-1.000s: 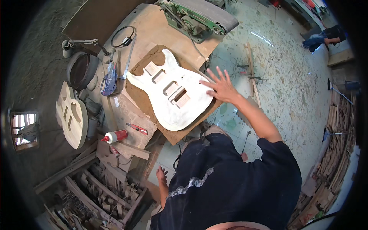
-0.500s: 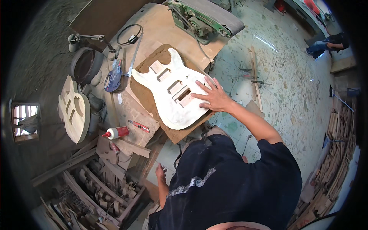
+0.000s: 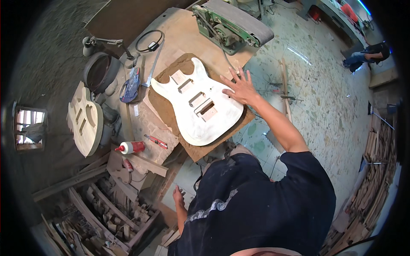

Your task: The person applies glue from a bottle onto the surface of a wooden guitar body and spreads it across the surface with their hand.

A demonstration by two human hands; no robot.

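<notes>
A white-coated electric guitar body [image 3: 213, 91] with routed cavities lies flat on a brown pad [image 3: 164, 77] at the bench's near corner. My right hand [image 3: 242, 90] is open, fingers spread, over the body's right edge. Its palm side rests on or just above that edge, and the fingertips reach past the rim. Down at my left side hangs my left hand [image 3: 179, 196], apart from the bench. Its fingers are loosely bent, with nothing seen in them.
A green belt sander [image 3: 232, 27] stands at the bench's far end. Left of the pad are a red utility knife [image 3: 156, 141], a red-and-white bottle [image 3: 130, 147] and a metal ruler [image 3: 154, 62]. Another guitar body [image 3: 85, 121] leans farther left. A person [image 3: 366, 56] is at far right.
My right hand has slid away from me, off the middle cavities to the guitar body's right edge, with its fingers spread wider. My left hand still hangs low.
</notes>
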